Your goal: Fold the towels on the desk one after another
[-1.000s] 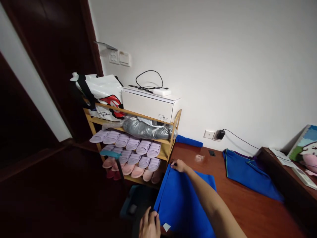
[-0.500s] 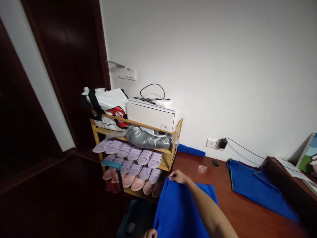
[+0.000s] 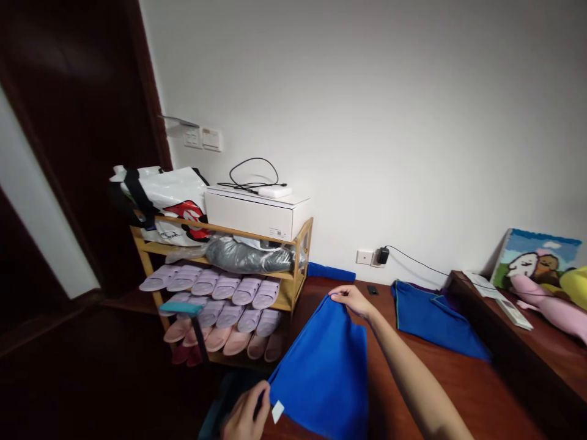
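A blue cloth (image 3: 325, 366) with a small white tag hangs stretched between my two hands over the desk's left part. My right hand (image 3: 354, 300) pinches its far top corner between thumb and fingers. Low in the view, my left hand (image 3: 247, 412) is closed on the near corner, just beside the tag. To the right of my right forearm, another blue cloth (image 3: 433, 321) with green edging lies on the brown desk (image 3: 426, 385). A narrow folded blue cloth (image 3: 331, 271) lies by the wall.
On the left stands a wooden shoe rack (image 3: 300, 263) with several slippers (image 3: 224, 286), a white box (image 3: 252, 211) and a bag (image 3: 178, 189). A plugged-in charger (image 3: 382, 255) trails a cable rightward. Right are a painting (image 3: 534, 260) and a pink plush toy (image 3: 545, 305).
The view has swung to the right, showing more of the painting and the plush toy. My left hand has come further into view, along with the white tag on the held cloth.
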A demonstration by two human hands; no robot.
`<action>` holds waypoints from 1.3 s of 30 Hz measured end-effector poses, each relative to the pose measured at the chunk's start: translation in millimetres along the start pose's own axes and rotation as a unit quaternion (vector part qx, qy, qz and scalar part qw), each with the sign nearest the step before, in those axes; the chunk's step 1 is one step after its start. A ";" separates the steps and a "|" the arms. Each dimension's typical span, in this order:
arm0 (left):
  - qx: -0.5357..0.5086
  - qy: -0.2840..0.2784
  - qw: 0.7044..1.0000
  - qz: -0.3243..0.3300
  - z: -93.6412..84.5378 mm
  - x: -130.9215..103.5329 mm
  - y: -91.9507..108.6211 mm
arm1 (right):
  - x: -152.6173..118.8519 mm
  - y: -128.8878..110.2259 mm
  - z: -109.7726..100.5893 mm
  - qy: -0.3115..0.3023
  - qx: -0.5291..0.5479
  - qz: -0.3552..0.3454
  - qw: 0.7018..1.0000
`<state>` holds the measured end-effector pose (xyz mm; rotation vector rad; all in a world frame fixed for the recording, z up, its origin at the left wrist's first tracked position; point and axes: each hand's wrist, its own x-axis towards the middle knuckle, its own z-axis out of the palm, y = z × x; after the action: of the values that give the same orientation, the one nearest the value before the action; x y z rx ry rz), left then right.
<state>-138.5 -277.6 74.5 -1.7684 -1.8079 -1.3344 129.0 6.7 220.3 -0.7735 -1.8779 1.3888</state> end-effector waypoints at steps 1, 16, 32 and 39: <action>0.003 0.007 1.000 0.026 -6.7 13.6 5.6 | -13.3 -13.9 -13.2 0.017 -0.011 -0.016 1.000; 0.084 -0.009 0.940 0.329 -67.1 203.2 127.2 | -191.3 -120.4 -105.6 0.267 -0.067 -0.151 0.950; -0.180 -0.027 0.971 0.157 -80.2 216.5 205.5 | -289.5 -129.4 -107.7 0.363 -0.121 -0.149 0.912; -0.237 -0.073 0.968 0.040 -5.2 230.9 163.4 | -262.1 -85.6 -121.5 0.373 -0.079 -0.111 0.918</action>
<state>-42.7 -163.4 315.0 -2.2011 -1.5517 -1.7543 377.3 -151.4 285.0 -0.9625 -1.4089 0.6551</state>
